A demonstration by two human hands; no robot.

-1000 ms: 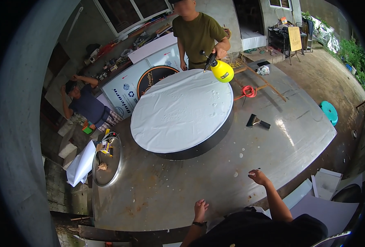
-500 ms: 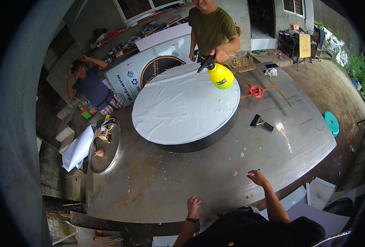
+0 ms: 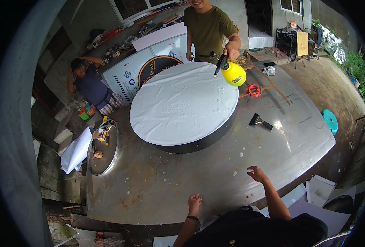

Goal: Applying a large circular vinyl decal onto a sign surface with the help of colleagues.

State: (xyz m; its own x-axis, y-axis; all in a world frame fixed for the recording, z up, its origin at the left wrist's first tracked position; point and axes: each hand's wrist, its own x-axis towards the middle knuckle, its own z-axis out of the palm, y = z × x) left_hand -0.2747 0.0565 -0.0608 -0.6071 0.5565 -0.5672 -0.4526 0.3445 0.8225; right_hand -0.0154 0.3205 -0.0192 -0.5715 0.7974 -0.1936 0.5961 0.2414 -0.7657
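Note:
My left hand (image 3: 194,202) hovers over the near edge of the metal table, fingers loosely bent and nothing in it. To its right, my right hand (image 3: 256,174) is held above the table with its fingers apart, also holding nothing. Beyond both hands stands a large round drum-like piece with a dark side and a white sheet (image 3: 182,109) over its top. The sheet has wrinkles and wet-looking spots. Across the table, a person in a green shirt grips a yellow spray bottle (image 3: 234,75) over the sheet's far right rim. A squeegee (image 3: 261,122) lies right of the round piece.
Red cord (image 3: 254,90) lies coiled by a thin wooden frame (image 3: 273,84). At the table's left is a metal ring (image 3: 115,150) with small items inside. A second person (image 3: 90,86) stands at far left, arms raised to the head. A teal stool (image 3: 330,121) stands at right.
The co-worker's spray bottle has moved right, toward the rim of the sheet. The person at left has shifted their raised arms. My hands have hardly moved.

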